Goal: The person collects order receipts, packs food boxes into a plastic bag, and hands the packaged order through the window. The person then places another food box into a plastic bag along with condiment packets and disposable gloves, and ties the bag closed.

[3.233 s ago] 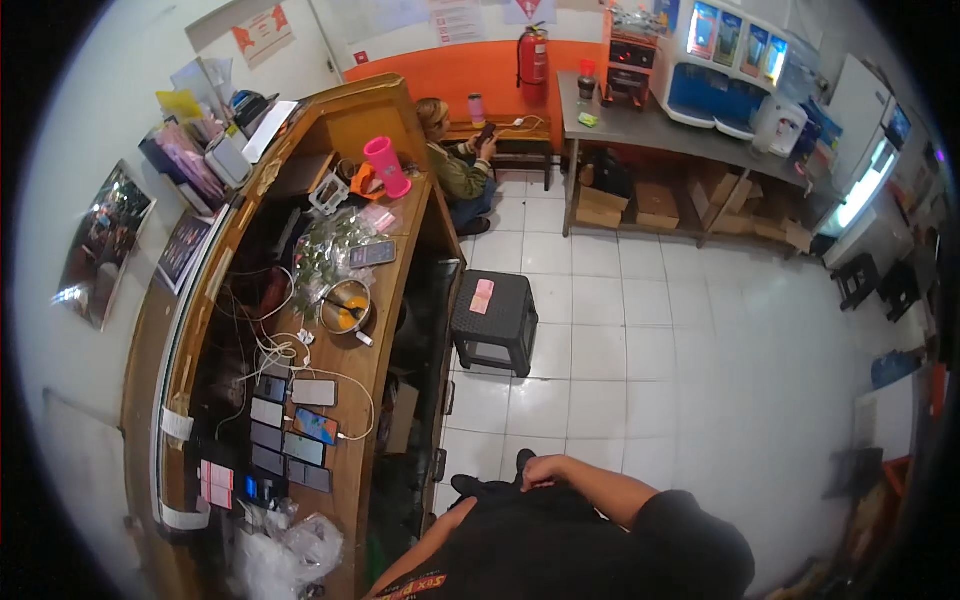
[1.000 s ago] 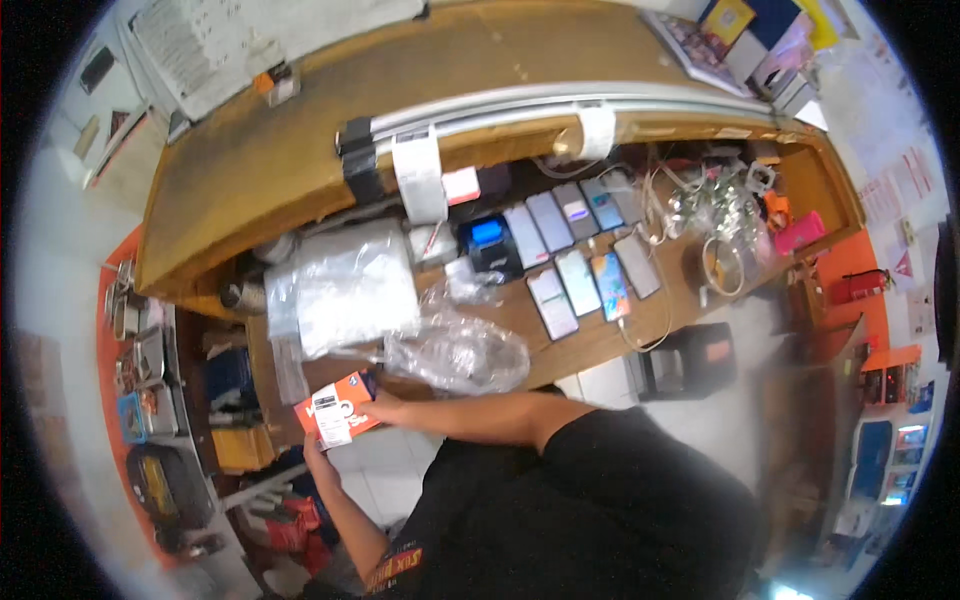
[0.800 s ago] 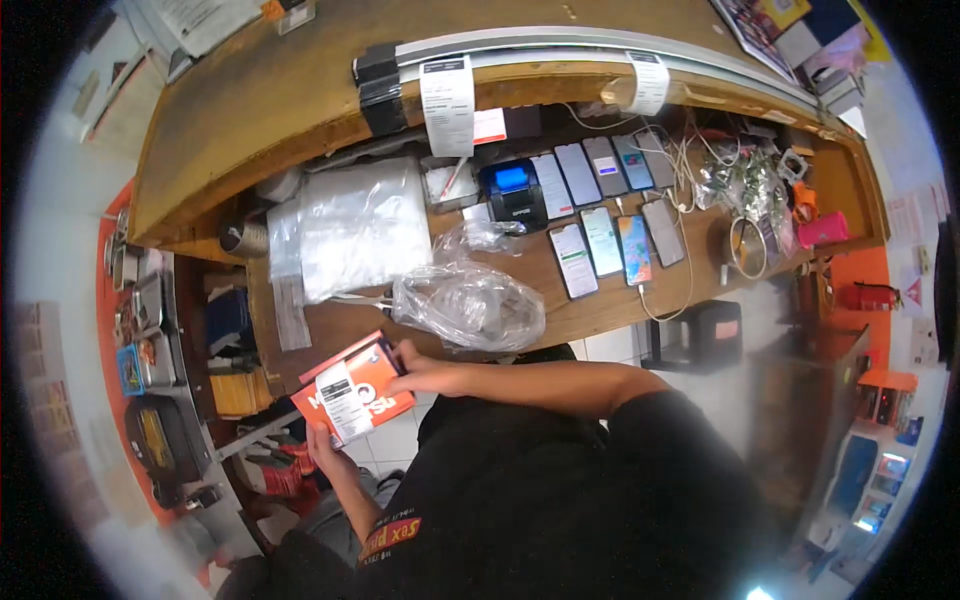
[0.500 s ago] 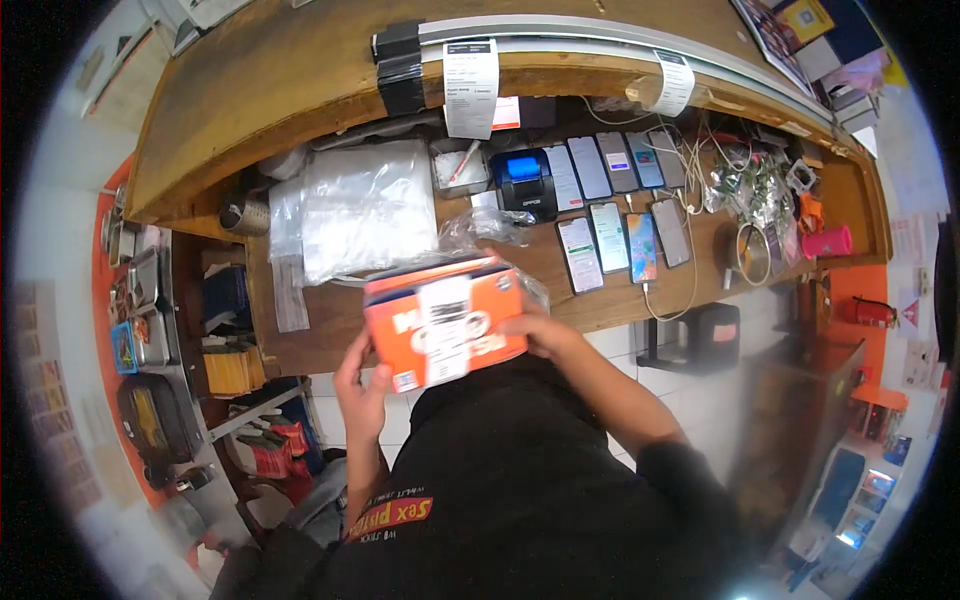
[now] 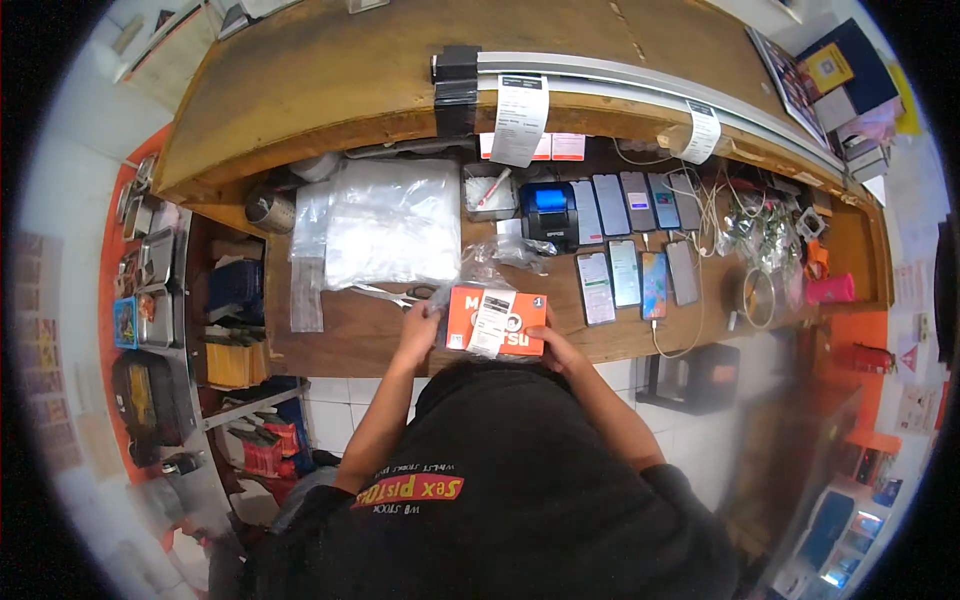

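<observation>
An orange box with a white paper label across its front is at the desk's near edge. Clear plastic shows behind the box and along its left and near edges; how far it wraps the box I cannot tell. My right hand grips the box's right side, fingers on its front face. At the left side, my left hand has its fingers closed on the plastic next to the box. Scissors lie just beyond my left hand, partly covered.
A stack of clear plastic bags lies at the desk's left. Behind the box are a black label printer and a small tray with a marker. Several phones and cables fill the right. The raised shelf edge overhangs the back.
The box has moved from close before my body to the desk's edge, turning more level. My left hand has shifted from the box onto the plastic beside it.
</observation>
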